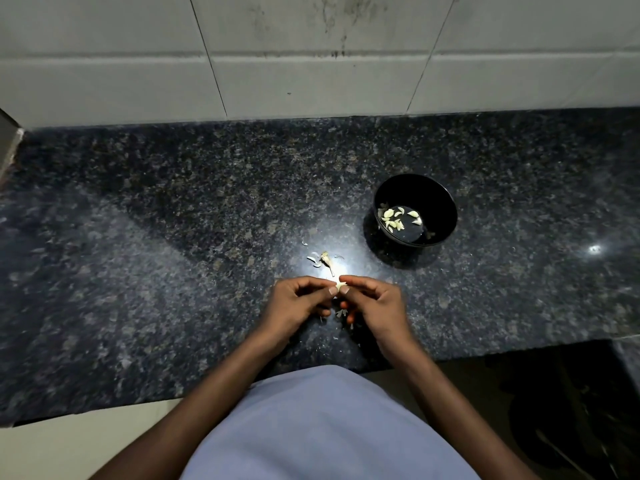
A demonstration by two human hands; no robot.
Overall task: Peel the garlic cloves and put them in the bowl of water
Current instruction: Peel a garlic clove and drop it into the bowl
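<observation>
A small pale garlic clove point(342, 286) is pinched between the fingertips of both hands, just above the dark granite counter point(173, 237). My left hand point(298, 304) holds it from the left, thumb and fingers curled. My right hand point(372, 303) holds it from the right. Beyond them to the right stands a black bowl point(446, 202) with water and several peeled cloves point(394, 218) inside. A garlic stem with bits of skin point(325, 259) lies on the counter just past my hands.
Loose flakes of peel point(343, 313) lie under my hands. A tiled wall point(311, 64) rises behind the counter. The counter's front edge runs close to my body, and a dark floor area point(554, 410) lies at the lower right.
</observation>
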